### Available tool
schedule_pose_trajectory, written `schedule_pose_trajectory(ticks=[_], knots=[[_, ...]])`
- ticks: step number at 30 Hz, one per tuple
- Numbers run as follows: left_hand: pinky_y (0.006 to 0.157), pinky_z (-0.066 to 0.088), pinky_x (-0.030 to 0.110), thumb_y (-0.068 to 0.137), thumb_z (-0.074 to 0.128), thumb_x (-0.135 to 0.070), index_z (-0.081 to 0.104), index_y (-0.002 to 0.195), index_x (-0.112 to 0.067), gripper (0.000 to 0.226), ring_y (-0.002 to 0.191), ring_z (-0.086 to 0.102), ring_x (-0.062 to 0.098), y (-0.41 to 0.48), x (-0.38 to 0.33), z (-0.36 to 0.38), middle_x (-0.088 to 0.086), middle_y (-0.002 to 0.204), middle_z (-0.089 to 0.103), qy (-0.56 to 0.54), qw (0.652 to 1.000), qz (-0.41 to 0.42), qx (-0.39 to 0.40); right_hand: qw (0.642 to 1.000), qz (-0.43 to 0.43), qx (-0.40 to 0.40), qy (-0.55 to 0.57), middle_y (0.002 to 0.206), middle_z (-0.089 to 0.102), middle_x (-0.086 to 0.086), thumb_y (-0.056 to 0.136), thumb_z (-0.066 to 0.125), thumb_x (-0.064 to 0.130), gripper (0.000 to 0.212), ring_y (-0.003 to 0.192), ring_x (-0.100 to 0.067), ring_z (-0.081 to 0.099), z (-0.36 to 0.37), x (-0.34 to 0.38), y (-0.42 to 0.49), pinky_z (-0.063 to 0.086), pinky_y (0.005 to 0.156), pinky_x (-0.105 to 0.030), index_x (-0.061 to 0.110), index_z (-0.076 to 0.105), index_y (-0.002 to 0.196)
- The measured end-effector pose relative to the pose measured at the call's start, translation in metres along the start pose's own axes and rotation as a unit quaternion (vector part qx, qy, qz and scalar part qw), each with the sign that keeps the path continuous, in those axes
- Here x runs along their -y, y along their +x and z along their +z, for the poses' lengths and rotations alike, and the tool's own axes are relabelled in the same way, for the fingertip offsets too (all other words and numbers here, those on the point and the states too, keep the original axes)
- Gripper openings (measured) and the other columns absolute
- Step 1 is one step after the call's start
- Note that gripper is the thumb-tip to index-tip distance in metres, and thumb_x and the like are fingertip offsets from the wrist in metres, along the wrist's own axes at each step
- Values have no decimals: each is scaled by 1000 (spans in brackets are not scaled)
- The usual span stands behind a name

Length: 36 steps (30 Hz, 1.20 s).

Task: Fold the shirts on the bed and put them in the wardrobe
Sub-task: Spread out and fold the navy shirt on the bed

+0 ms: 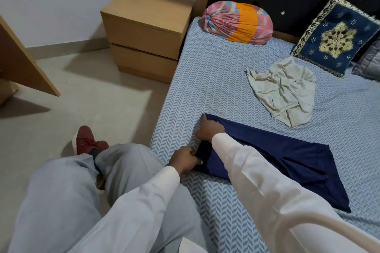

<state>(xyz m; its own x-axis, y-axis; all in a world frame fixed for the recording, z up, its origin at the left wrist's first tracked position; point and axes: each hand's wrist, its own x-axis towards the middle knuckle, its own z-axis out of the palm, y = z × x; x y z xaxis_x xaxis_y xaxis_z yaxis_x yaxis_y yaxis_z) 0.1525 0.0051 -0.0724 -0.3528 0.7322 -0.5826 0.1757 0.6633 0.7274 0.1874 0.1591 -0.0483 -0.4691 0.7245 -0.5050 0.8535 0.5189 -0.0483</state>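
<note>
A navy blue shirt (287,158) lies partly folded on the bed (205,80), near its left edge. My left hand (186,159) pinches the shirt's near corner at the bed's edge. My right hand (208,128) grips the shirt's far corner, fingers closed on the cloth. A crumpled pale grey shirt (285,90) lies unfolded further up the bed, apart from both hands. No wardrobe shows clearly in view.
A round pink and orange bolster (236,22) and a blue embroidered cushion (335,37) rest against the dark headboard. A wooden two-drawer nightstand (144,31) stands left of the bed. A wooden panel (22,57) leans at far left. My legs and red shoe (86,139) are over the floor.
</note>
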Motion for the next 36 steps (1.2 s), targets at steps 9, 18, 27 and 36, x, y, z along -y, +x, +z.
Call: schedule_pose_trajectory(ticks=[9,18,27,36], knots=[[63,38,32,76,62,-15,41,69,-19,22,82,62,33,-28,-1,-97,10,82,62,85,979,47,-177,996,-80,-2,25,119,66,-9,91,53,25,36,109,-30,63,-51,99,7,53,87,-36,9,65,121],[67,47,31,80,71,-10,54,80,-21,20,73,60,18,-46,0,-173,-5,77,65,81,947,158,-267,978,-87,-55,184,114,59,-13,81,61,17,31,87,-28,63,-70,150,16,47,61,-27,9,57,111],[101,46,34,80,78,-34,44,144,-24,73,114,54,18,-19,-2,-100,2,131,47,161,963,204,-69,866,-93,-24,490,152,32,8,85,57,-2,93,132,-12,45,5,-23,-33,44,108,-32,25,10,161],[115,28,48,86,59,-61,20,155,-40,82,143,23,35,1,-13,-17,9,161,8,392,907,152,4,786,0,-63,615,139,52,8,88,49,-10,84,75,-12,54,40,-153,-62,42,59,-25,30,26,158]])
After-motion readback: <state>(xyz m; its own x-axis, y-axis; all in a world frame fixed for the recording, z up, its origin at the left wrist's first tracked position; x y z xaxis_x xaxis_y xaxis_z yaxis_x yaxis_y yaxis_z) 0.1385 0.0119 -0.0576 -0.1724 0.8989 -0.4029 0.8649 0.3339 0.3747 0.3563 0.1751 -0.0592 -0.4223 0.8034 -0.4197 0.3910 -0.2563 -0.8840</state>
